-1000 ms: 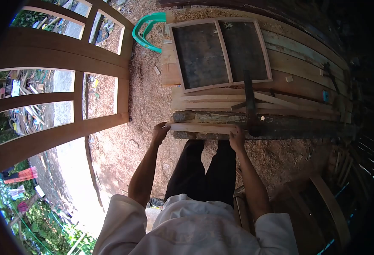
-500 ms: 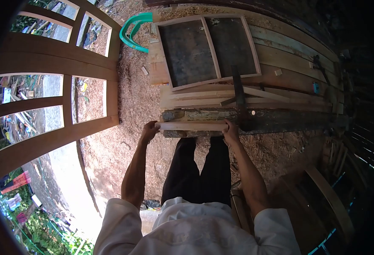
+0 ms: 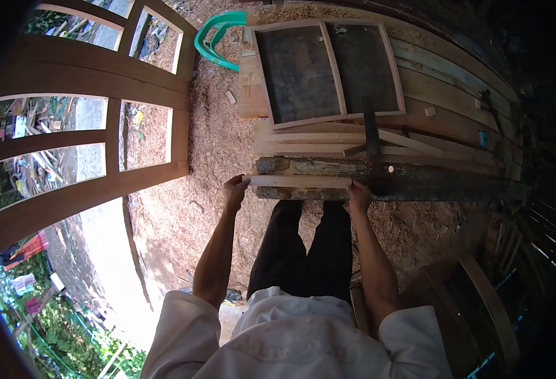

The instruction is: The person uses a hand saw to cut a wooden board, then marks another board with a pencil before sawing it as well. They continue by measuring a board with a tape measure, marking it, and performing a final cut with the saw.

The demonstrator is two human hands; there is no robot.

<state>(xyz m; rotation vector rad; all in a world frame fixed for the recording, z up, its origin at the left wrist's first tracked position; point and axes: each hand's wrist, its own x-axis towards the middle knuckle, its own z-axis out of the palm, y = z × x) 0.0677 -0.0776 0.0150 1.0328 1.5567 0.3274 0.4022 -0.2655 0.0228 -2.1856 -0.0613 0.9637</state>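
Note:
A pale wooden strip (image 3: 300, 182) spans between my two hands, level above the near edge of the workbench. My left hand (image 3: 235, 189) grips its left end, fingers closed round it. At the other end my right hand (image 3: 359, 194) pinches the wood. Just beyond the strip lies a dark, rough timber beam (image 3: 316, 167) along the bench front. A dark metal square-like tool (image 3: 371, 132) stands across the beam, right of my right hand. Behind it, several loose wooden strips (image 3: 309, 137) lie on the bench.
A wooden frame with dark panels (image 3: 338, 76) rests on the plank workbench (image 3: 442, 95). To the left stands a large wooden lattice frame (image 3: 82, 69). A green plastic chair (image 3: 205, 44) is by the bench's far left corner. Wood shavings (image 3: 218, 136) cover the ground.
My view has shifted, so the bench and frames sit a little further right. Both hands still hold the wooden strip, which stays over the bench edge.

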